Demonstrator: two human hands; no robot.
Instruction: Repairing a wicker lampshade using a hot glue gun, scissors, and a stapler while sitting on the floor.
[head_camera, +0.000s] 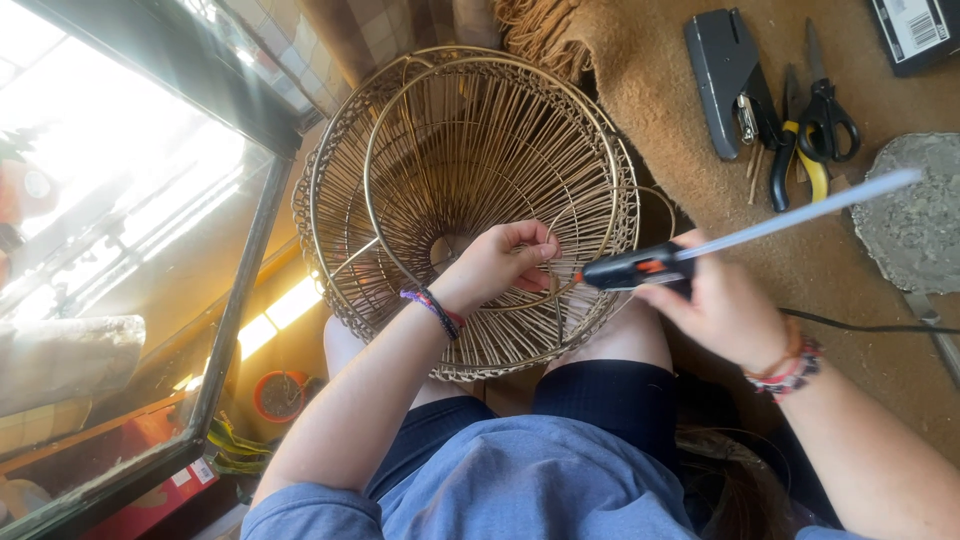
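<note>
My right grip (722, 300) is closed around the handle of a black glue gun (640, 268), its orange tip aimed left at the rim of the basket, a long clear glue stick (800, 215) poking out behind it toward the upper right. My left grip (510, 258) is curled shut, fingertips pinching a thin gold strand at the rim of the wire basket (470, 150), right next to the gun's tip. The basket lies tipped on its side across my knees, its open mouth facing me, ribs fanning out from a small hub at the bottom.

As far as I can judge, the basket's frame and ribs are whole, and what I'm working on is one small spot at the near rim; whether glue has gone on there I cannot tell, since my fingers cover the place.

Further out, on the brown rug (700, 150) to my right, lie a grey stapler (725, 75), yellow-handled pliers (795, 160) and black scissors (825, 115). The gun's black cord (870, 326) trails off right. A glass panel in a dark frame (235, 300) stands at my left.
</note>
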